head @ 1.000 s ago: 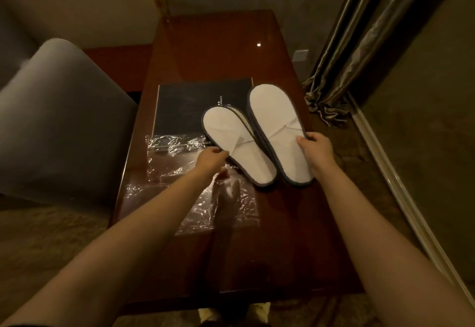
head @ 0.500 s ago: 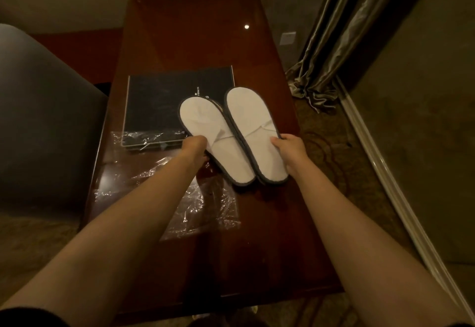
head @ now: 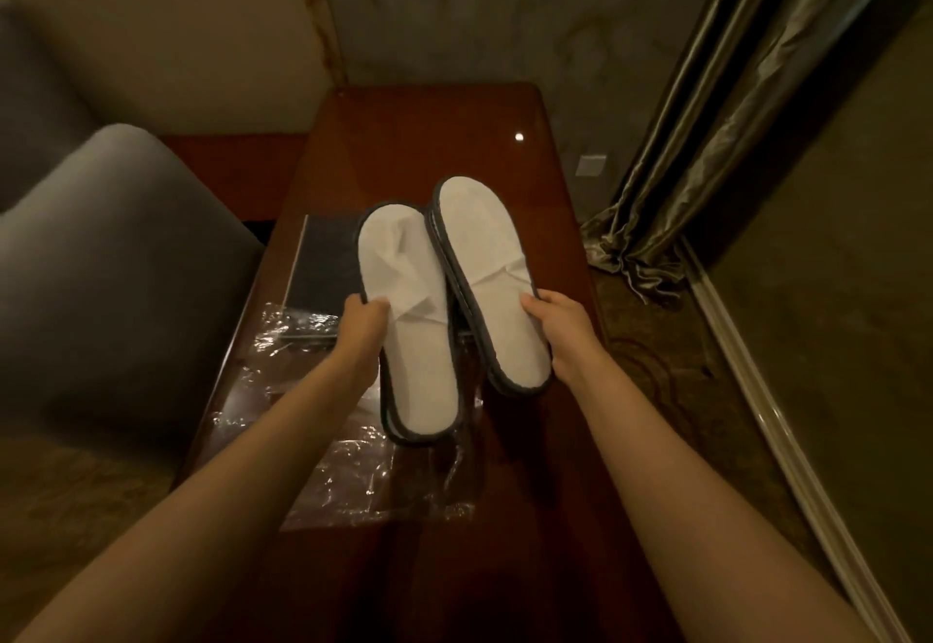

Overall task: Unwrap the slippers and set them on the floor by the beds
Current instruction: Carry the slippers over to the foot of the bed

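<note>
While the wrap [head: 353, 481] lies crumpled and flat on the table [head: 429, 127], both slippers are out of it and held just above the tabletop, toes pointing away from the person. The left hand [head: 366, 319] grips the left slipper [head: 409, 299] at its outer edge near mid-length, thumb on the white upper and fingers curled under the sole. The right hand [head: 555, 324] holds the right slipper [head: 492, 279] the same way at its own outer edge. The slippers' inner edges sit very close; whether they touch cannot be told. A dark folder [head: 323, 263] lies on the table beneath the toes.

Handling, as judged: each slipper looks thin, light and pliable, with only the dark-trimmed sole lending stiffness, and the toe strap is pressed flat. A pinch across the sole edge near the middle should keep toe and heel from drooping. A light grip should suffice, since nothing here seems fragile. Unwrapping appears finished; placing on the floor [head: 656, 364] remains, and no bed is in view.
</note>
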Demonstrator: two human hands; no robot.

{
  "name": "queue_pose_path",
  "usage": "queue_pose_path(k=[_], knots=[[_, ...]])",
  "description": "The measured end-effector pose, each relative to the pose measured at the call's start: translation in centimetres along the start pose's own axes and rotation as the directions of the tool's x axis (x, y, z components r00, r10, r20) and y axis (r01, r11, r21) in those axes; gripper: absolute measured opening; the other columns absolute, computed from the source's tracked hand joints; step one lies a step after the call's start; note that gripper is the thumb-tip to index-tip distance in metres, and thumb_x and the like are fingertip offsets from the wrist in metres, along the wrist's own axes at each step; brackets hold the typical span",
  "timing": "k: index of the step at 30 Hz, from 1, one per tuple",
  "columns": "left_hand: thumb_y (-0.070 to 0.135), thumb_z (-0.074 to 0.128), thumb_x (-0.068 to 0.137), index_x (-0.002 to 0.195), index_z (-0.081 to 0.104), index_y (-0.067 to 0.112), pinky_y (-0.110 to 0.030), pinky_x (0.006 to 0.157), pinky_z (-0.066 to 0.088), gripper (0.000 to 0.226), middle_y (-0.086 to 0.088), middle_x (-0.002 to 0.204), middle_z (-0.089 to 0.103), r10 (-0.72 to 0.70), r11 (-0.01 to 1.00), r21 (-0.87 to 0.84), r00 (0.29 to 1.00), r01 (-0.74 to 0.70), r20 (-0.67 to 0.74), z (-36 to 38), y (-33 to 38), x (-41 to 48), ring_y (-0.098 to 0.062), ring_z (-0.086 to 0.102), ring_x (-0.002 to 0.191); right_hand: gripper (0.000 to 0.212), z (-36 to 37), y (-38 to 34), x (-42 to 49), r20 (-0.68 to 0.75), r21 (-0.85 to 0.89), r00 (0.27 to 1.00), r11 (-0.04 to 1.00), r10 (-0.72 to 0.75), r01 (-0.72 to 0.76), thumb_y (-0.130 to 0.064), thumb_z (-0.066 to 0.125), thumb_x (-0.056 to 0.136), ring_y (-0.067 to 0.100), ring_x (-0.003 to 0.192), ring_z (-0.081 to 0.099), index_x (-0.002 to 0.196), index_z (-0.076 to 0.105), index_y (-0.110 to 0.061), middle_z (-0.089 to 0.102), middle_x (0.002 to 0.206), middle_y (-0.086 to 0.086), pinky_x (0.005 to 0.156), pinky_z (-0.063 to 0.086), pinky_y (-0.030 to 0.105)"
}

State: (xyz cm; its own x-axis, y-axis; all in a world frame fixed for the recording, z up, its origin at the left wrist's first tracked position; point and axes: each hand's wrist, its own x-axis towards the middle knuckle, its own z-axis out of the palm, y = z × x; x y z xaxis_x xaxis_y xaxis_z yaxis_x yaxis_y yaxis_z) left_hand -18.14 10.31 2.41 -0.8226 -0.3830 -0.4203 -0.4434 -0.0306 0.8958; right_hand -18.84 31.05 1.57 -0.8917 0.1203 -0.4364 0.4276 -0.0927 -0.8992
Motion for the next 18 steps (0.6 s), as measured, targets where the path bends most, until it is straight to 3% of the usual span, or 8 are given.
queue_pose_path(k=[2,4,7,9,13,18], knots=[[0.008,0.042,0.091,0.126,0.045,-0.003,-0.04,0.077,0.049,0.037,-0.02,0.111,0.056,0.017,0.997,-0.076,0.999,-0.014,0.028,-1.2,0.8,-0.9,-0.03,0.057,0.092,0.005,1.1,-0.9,-0.5,0.032,0.008,0.999,1.0,-0.02,0.02,-0.018,0.058,0.089,0.012,0.077,0.061,0.093,0.06,-0.019,0.064,0.083,-0.004,0.059,0.048,0.026],[0.009,0.041,0.093,0.122,0.05,-0.004,-0.044,0.082,0.051,0.033,-0.02,0.104,0.059,0.01,0.984,-0.181,0.998,0.001,0.061,-2.5,1.4,-2.0,-0.031,0.059,0.09,0.013,2.2,-1.6,-1.2,0.075,0.026,0.997,0.999,-0.022,0.02,-0.017,0.057,0.089,0.013,0.077,0.062,0.102,0.06,-0.016,0.064,0.084,-0.003,0.058,0.048,0.026],[0.012,0.043,0.095,0.125,0.048,0.002,-0.048,0.09,0.047,0.032,-0.016,0.112,0.059,-0.026,0.94,-0.336,0.997,0.05,0.077,-4.7,1.9,-3.1,-0.032,0.057,0.104,0.019,3.9,-2.3,-2.4,0.14,0.042,0.99,0.999,-0.012,0.006,-0.017,0.055,0.091,0.014,0.078,0.062,0.108,0.059,-0.013,0.065,0.088,0.0,0.057,0.048,0.027],[0.011,0.044,0.095,0.125,0.049,0.008,-0.044,0.083,0.049,0.031,-0.013,0.112,0.06,-0.023,0.908,-0.416,0.997,0.05,0.07,-6.5,2.0,-3.6,-0.03,0.058,0.103,0.016,5.3,-2.7,-3.2,0.173,0.013,0.985,1.0,-0.02,0.018,-0.018,0.054,0.091,0.014,0.078,0.061,0.106,0.059,-0.015,0.065,0.09,0.0,0.058,0.048,0.027],[0.012,0.045,0.094,0.125,0.049,0.008,-0.036,0.063,0.049,0.032,-0.007,0.097,0.062,-0.021,0.897,-0.441,1.0,0.012,-0.015,-11.1,1.5,-4.1,-0.022,0.059,0.085,0.019,9.1,-3.1,-5.1,0.25,-0.062,0.966,0.994,-0.067,0.086,-0.02,0.051,0.093,0.013,0.08,0.059,0.111,0.057,-0.016,0.062,0.095,0.0,0.058,0.046,0.027],[0.016,0.045,0.095,0.129,0.047,0.006,-0.037,0.067,0.052,0.036,-0.014,0.117,0.061,-0.036,0.866,-0.497,0.986,-0.051,-0.164,-19.1,-0.2,-4.8,-0.026,0.061,0.092,0.028,16.5,-2.1,-8.4,0.359,-0.128,0.926,0.977,-0.116,0.172,-0.02,0.047,0.095,0.011,0.08,0.053,0.12,0.053,-0.011,0.058,0.093,-0.004,0.066,0.046,0.028]])
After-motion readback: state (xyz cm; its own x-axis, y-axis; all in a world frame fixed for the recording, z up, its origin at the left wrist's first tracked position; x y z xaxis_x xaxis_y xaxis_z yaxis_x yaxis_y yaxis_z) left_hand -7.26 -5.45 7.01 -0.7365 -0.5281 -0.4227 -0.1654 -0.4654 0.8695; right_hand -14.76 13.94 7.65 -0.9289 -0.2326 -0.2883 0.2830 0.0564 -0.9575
